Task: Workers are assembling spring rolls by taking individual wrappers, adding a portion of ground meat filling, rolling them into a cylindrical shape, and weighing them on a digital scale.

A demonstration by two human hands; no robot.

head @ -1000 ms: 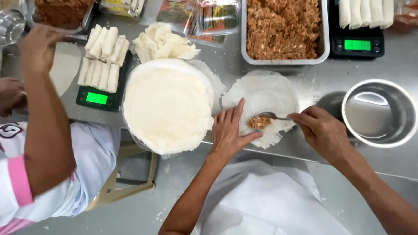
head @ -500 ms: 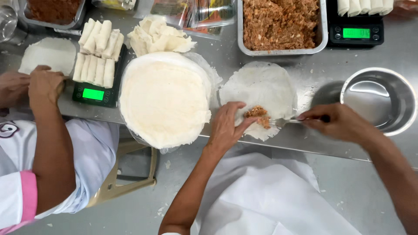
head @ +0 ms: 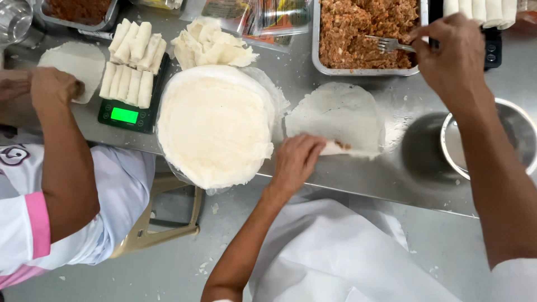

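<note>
On a brushed steel table, dusted white with flour near its front edge, a thin round wrapper lies flat, pale and slightly translucent. Its near edge is folded over a small brown lump of filling. The left hand presses on that fold, fingers curled down onto the dough, holding nothing else. The right hand is up at the back, closed around the handle of a metal fork whose tines rest in a rectangular steel tray of coarse, crumbly mince. Left of the wrapper sits a thick round stack of soft, matte wrappers on clear plastic. Behind it is a heap of crumpled scraps. A black scale with a green display carries smooth white rolls. A shiny round bowl stands at the right. At far left another person's hand rests on a second wrapper. Below the table's edge lies a grey, crumb-flecked floor and a tan stool.
</note>
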